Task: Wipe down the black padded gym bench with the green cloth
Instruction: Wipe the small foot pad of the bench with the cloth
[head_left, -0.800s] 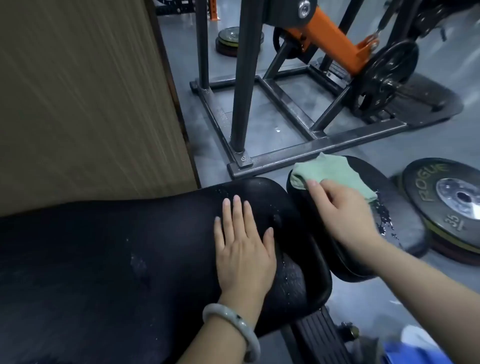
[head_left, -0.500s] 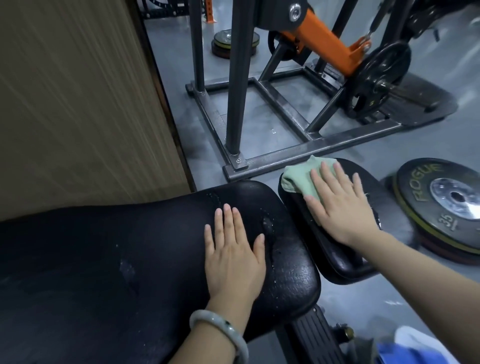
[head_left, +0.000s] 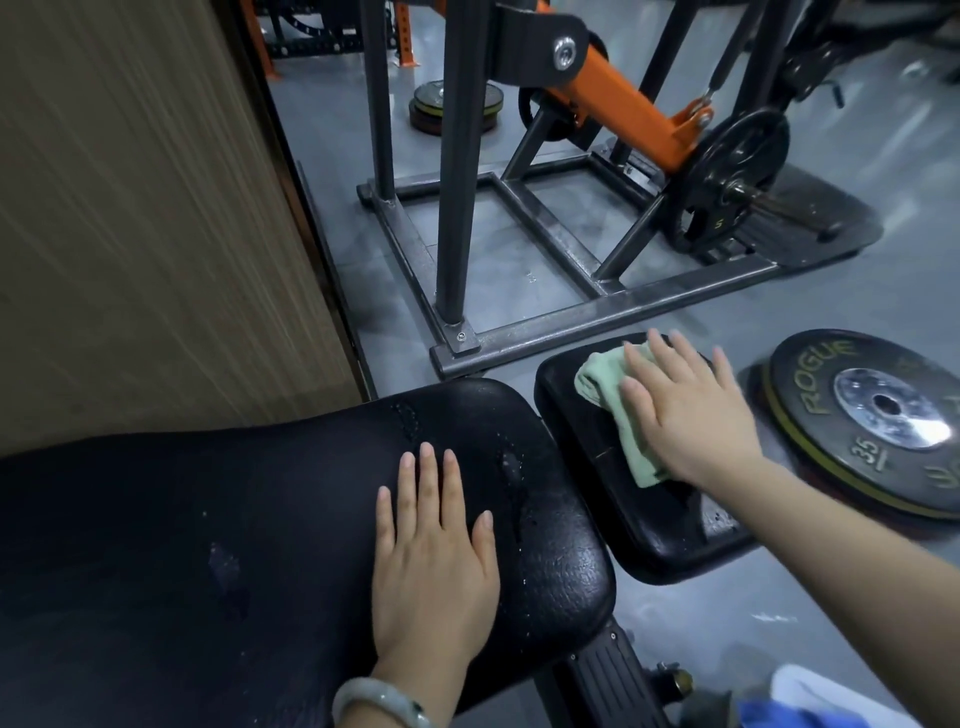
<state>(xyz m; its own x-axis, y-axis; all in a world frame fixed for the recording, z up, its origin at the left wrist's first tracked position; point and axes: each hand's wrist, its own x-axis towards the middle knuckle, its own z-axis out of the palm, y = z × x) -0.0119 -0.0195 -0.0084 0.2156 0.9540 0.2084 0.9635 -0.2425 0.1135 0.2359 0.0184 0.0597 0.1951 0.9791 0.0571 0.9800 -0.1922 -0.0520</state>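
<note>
My right hand (head_left: 691, 415) lies flat, fingers straight and slightly spread, pressing the green cloth (head_left: 618, 410) onto the small black seat pad (head_left: 649, 514). The cloth is pale green and crumpled into loose folds; most of it sits under my palm, with one bunched end showing past my thumb side and a narrow tail poking out toward my wrist. Its long axis runs from the far edge of the pad back toward me. My left hand (head_left: 434, 566) rests open, fingers together and straight, on the long black padded bench (head_left: 234, 545), which stretches away to the left of that hand. The bench surface is pebbled and shows wet specks just right of my left thumb. A jade-coloured bangle (head_left: 376, 701) circles my left wrist.
</note>
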